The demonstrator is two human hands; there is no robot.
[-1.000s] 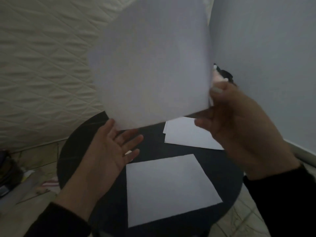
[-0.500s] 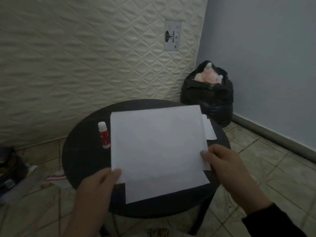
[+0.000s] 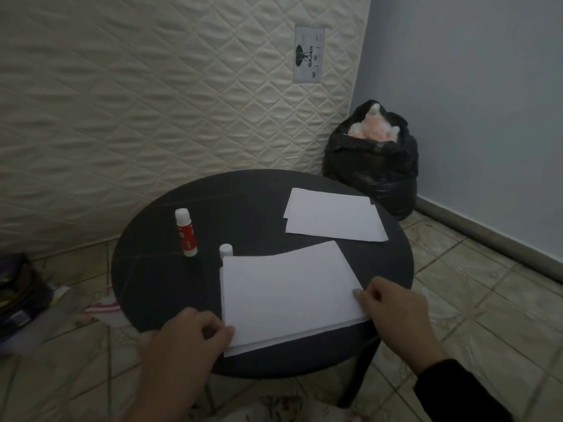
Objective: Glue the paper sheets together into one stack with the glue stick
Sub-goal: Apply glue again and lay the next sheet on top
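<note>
A white paper sheet (image 3: 286, 290) lies on another sheet at the near side of the round black table (image 3: 243, 202), edges slightly offset. My left hand (image 3: 185, 345) pinches its near left corner. My right hand (image 3: 396, 312) pinches its right edge. A red and white glue stick (image 3: 186, 232) stands upright left of the sheets. Its white cap (image 3: 225, 250) sits by the sheets' far left corner. A second pile of white sheets (image 3: 333, 219) lies at the far right of the table.
A black bag (image 3: 371, 166) holding something pink stands on the floor behind the table, in the corner. A quilted mattress (image 3: 152, 102) leans against the wall. Dark clutter (image 3: 18, 300) sits on the tiled floor at the left.
The sheet I held up in the air has come down onto the sheet on the table. Both hands followed it down and now hold its edges.
</note>
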